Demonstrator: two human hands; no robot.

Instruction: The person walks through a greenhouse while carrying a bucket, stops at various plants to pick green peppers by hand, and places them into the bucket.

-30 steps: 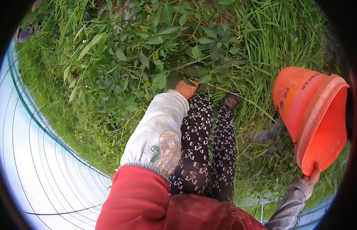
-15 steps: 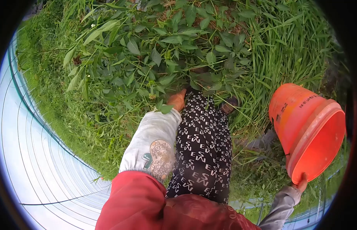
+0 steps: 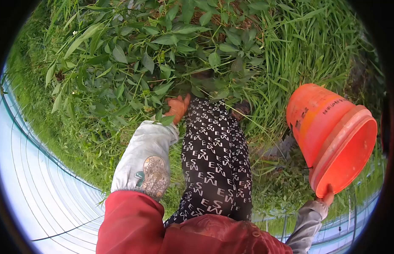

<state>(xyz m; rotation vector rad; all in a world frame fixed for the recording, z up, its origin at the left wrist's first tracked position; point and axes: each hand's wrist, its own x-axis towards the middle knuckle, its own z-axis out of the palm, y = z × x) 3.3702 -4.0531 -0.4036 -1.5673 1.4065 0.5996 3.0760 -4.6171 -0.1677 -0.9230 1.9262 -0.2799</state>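
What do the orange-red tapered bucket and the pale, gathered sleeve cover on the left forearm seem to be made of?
Orange-red tapered bucket: probably moulded plastic, fairly smooth but scuffed, judging by its solid colour, stiff-looking form and worn marks. Pale sleeve cover: likely thin fabric, matt, since it creases softly and gathers at the upper edge; cotton or synthetic, I cannot tell.

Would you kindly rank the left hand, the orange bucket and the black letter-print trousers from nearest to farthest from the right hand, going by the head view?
Starting from the right hand:
1. Orange bucket: in its grasp, at the right.
2. Black letter-print trousers: mid-view, left of the bucket.
3. Left hand: on the trousers' far side.
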